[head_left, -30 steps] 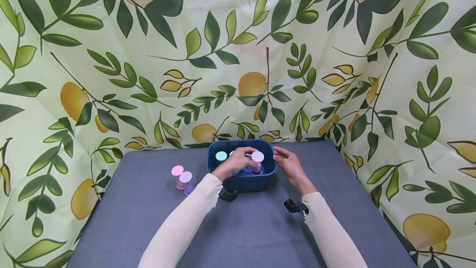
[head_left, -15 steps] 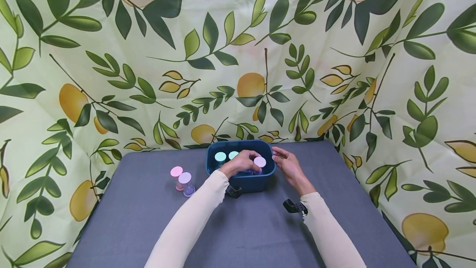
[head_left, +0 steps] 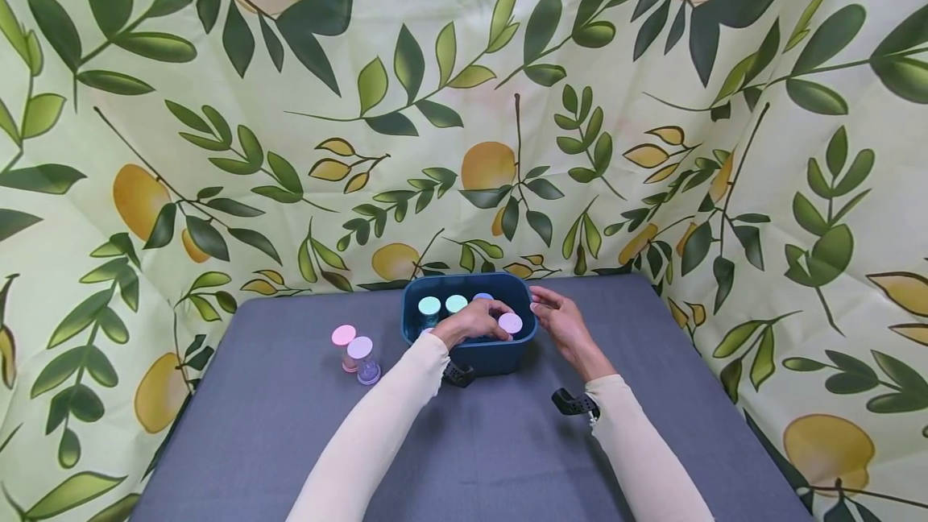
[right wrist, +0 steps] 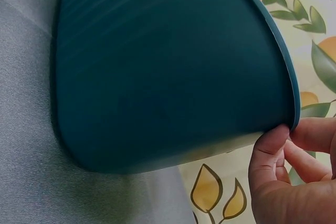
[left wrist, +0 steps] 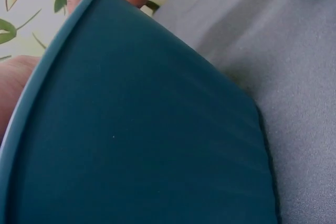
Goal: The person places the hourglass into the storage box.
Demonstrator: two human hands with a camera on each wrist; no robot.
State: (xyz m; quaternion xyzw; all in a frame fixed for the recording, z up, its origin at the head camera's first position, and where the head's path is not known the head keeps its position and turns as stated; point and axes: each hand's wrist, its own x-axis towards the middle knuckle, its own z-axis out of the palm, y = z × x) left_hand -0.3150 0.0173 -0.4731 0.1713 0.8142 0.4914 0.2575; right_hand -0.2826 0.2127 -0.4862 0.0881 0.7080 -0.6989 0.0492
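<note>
My left hand reaches over the near side of the bin, its thumb and fingers curled about a lilac timer in the front right corner. I have that timer by its top end, the pale lid facing up just below the rim; its lower part is hidden by the near wall, so I cannot tell whether it touches the bottom. My right hand pinches the bin's rim at the right end, thumb against the outer wall and forefinger over the edge, as the right wrist view shows closely. Inside the bin, toward the back, two mint timers stand side by side at the left, the first mint timer in the left corner and the second mint timer next to it, with a blue timer further right, just behind my left fingers. The bin sits on the grey table near its far edge, below the lemon-print cloth. Well to the left of the bin, a pink timer and a purple timer stand upright close together, the purple one slightly nearer me.
</note>
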